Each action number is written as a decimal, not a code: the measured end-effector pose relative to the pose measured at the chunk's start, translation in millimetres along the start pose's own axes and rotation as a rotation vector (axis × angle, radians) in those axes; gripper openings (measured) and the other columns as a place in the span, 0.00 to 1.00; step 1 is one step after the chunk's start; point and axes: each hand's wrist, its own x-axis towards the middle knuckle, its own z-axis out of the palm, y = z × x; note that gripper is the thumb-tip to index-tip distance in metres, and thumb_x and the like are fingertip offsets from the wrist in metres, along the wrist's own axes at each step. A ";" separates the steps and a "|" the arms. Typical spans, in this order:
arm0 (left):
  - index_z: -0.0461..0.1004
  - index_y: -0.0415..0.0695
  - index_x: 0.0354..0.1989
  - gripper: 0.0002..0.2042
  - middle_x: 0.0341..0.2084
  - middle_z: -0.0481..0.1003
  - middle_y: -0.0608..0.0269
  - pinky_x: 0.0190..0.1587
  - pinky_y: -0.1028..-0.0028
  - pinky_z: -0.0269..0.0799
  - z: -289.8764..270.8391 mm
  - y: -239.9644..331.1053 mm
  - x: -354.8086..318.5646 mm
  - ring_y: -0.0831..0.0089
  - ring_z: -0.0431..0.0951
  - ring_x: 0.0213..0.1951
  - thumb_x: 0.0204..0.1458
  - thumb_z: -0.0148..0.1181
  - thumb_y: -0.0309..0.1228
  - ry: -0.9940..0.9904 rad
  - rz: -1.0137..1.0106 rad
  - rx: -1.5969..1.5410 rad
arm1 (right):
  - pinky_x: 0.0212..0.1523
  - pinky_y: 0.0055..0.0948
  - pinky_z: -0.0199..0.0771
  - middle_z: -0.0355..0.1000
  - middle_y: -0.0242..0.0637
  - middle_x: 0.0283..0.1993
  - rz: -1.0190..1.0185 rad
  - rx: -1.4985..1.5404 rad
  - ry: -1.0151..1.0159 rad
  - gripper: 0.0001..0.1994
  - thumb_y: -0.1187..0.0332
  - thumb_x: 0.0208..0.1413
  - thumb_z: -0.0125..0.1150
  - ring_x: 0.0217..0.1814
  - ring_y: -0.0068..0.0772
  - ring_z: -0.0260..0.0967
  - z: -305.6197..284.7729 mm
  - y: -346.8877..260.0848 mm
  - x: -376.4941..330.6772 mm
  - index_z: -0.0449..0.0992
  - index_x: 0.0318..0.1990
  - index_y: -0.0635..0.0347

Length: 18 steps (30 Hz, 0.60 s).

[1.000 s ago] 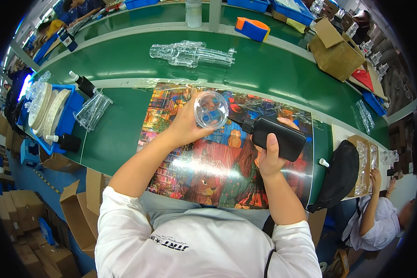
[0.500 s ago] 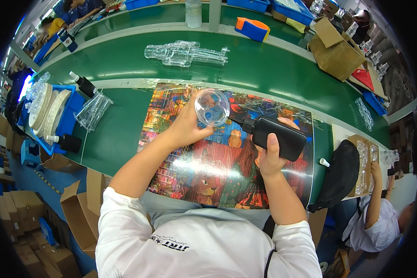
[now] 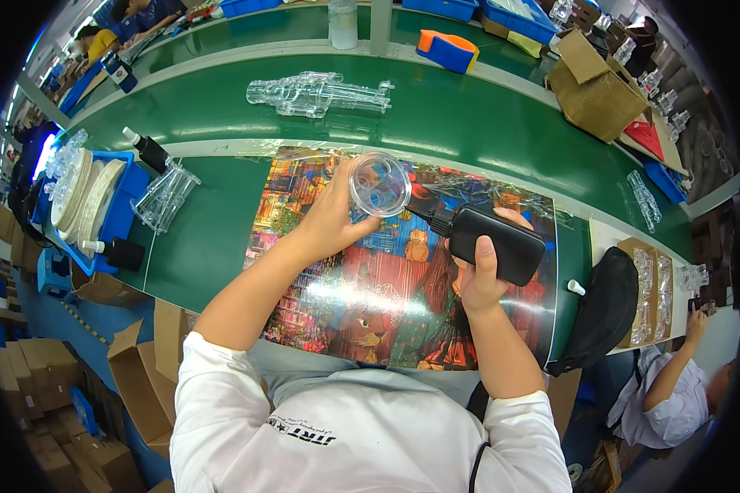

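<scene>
My left hand (image 3: pixel 334 215) is closed around the side of a round clear plastic cup-like piece (image 3: pixel 379 184), its round end facing up at me. In my right hand (image 3: pixel 487 275) is a black squeeze bottle (image 3: pixel 498 245), lying on its side with the thumb across it. Its narrow dark nozzle (image 3: pixel 419 212) points left, and the tip is at the piece's lower right rim; whether they touch I cannot tell. Both hands are above a glossy mat with a colourful printed picture (image 3: pixel 370 287).
Beyond the mat, a clear plastic assembly (image 3: pixel 321 94) lies on the green belt (image 3: pixel 222 115). At left are a blue bin (image 3: pixel 131 185) with white rolls, a clear part (image 3: pixel 166 197) and small black bottles (image 3: pixel 125 255). A black bag (image 3: pixel 604 308) lies at right, near a co-worker (image 3: pixel 670 394).
The clear assembly on the belt has shifted slightly left. The round piece in my left hand has moved a little to the right. A co-worker's hand at right has moved away from the box.
</scene>
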 end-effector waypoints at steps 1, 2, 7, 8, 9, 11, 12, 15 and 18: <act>0.52 0.39 0.59 0.36 0.44 0.65 0.51 0.52 0.65 0.63 -0.3 0.1 0.5 0.58 0.68 0.48 0.39 0.63 0.27 0.000 -0.001 0.001 | 0.33 0.24 0.74 0.66 0.39 0.36 0.000 0.000 0.000 0.23 0.66 0.47 0.62 0.34 0.29 0.69 -0.2 0.2 0.0 0.61 0.49 0.63; 0.52 0.39 0.58 0.36 0.44 0.65 0.51 0.52 0.65 0.63 -0.8 0.4 1.0 0.58 0.68 0.48 0.39 0.64 0.27 0.001 -0.002 0.003 | 0.33 0.24 0.74 0.66 0.39 0.36 0.000 0.000 -0.001 0.24 0.66 0.47 0.62 0.34 0.29 0.69 -0.2 0.2 -0.1 0.61 0.49 0.63; 0.53 0.39 0.58 0.36 0.42 0.65 0.51 0.51 0.64 0.64 -2.1 3.6 2.2 0.58 0.68 0.46 0.39 0.65 0.29 0.013 0.003 0.029 | 0.34 0.24 0.74 0.66 0.39 0.36 0.003 -0.002 -0.005 0.24 0.66 0.46 0.62 0.34 0.29 0.69 -1.4 1.3 -1.0 0.61 0.49 0.63; 0.53 0.39 0.58 0.36 0.42 0.65 0.51 0.51 0.64 0.64 -1.8 2.7 2.2 0.58 0.68 0.46 0.39 0.65 0.29 0.013 0.003 0.029 | 0.34 0.24 0.74 0.65 0.39 0.36 0.005 -0.003 -0.006 0.24 0.66 0.46 0.62 0.35 0.30 0.69 -1.5 1.6 -1.0 0.61 0.49 0.63; 0.54 0.39 0.58 0.36 0.42 0.65 0.51 0.50 0.64 0.64 -1.3 0.9 2.0 0.58 0.68 0.45 0.39 0.66 0.29 0.015 0.009 0.032 | 0.34 0.24 0.74 0.65 0.39 0.36 0.005 -0.003 -0.006 0.24 0.66 0.46 0.62 0.35 0.30 0.69 -1.3 1.6 -1.0 0.61 0.49 0.63; 0.54 0.39 0.57 0.36 0.41 0.64 0.52 0.49 0.64 0.64 -1.0 -2.1 1.3 0.58 0.68 0.44 0.39 0.66 0.30 0.020 0.021 0.039 | 0.35 0.24 0.74 0.65 0.40 0.37 0.000 -0.001 -0.001 0.24 0.66 0.46 0.62 0.35 0.30 0.69 -0.1 1.3 -0.9 0.61 0.49 0.63; 0.54 0.39 0.57 0.36 0.41 0.64 0.52 0.49 0.64 0.64 -1.7 -1.7 1.3 0.58 0.68 0.44 0.39 0.66 0.30 0.020 0.021 0.039 | 0.35 0.24 0.74 0.65 0.40 0.37 -0.004 0.001 0.003 0.24 0.66 0.46 0.62 0.36 0.30 0.69 0.0 0.8 -0.8 0.61 0.49 0.63; 0.53 0.38 0.59 0.40 0.48 0.65 0.50 0.54 0.66 0.63 -5.1 0.5 1.1 0.59 0.68 0.51 0.36 0.69 0.29 -0.045 -0.080 0.083 | 0.36 0.25 0.74 0.64 0.39 0.38 0.001 -0.006 0.004 0.24 0.67 0.46 0.62 0.37 0.30 0.68 0.1 -1.2 -0.6 0.61 0.49 0.63; 0.55 0.39 0.58 0.38 0.47 0.66 0.50 0.52 0.66 0.64 -5.2 1.5 1.9 0.58 0.69 0.49 0.36 0.69 0.29 -0.018 -0.063 0.110 | 0.37 0.25 0.74 0.63 0.39 0.39 -0.007 -0.012 -0.001 0.23 0.67 0.46 0.62 0.37 0.30 0.68 1.3 -1.5 -1.4 0.61 0.49 0.63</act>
